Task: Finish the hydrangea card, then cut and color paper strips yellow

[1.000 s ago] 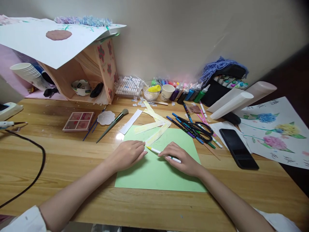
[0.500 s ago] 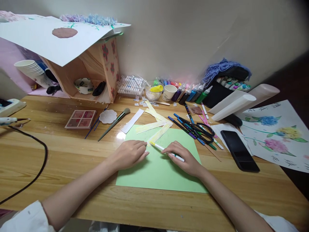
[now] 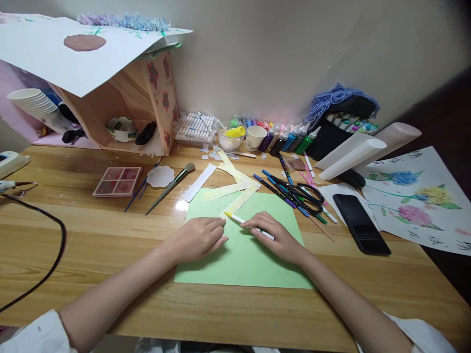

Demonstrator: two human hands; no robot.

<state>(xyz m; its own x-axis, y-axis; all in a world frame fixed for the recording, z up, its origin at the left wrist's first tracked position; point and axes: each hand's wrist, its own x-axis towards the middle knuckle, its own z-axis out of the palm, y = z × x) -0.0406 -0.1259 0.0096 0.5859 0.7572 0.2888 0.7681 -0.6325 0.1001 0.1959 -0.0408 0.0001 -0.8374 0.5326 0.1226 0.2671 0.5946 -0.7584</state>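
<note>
My right hand (image 3: 276,237) grips a white marker (image 3: 236,218) whose yellow tip rests at the near end of a paper strip (image 3: 242,197) coloured yellow. That strip lies over a sheet of green paper (image 3: 250,267). Flat on the same sheet is my left hand (image 3: 200,239), its fingertips beside the strip's near end; whether they press on it I cannot tell. More yellow-coloured strips (image 3: 225,191) lie just beyond, crossing one another. To their left is a plain white strip (image 3: 199,182).
Pens and black scissors (image 3: 311,200) lie to the right, near a phone (image 3: 360,223). Behind stand a paper cup (image 3: 255,138), paint bottles (image 3: 290,142) and a marker box (image 3: 196,128). A brush (image 3: 171,187), palette (image 3: 161,176) and decorated cardboard box (image 3: 160,98) are on the left.
The view has shifted slightly. The marker tip has moved a little along the strip's near end, and my left hand remains flat on the green paper.
</note>
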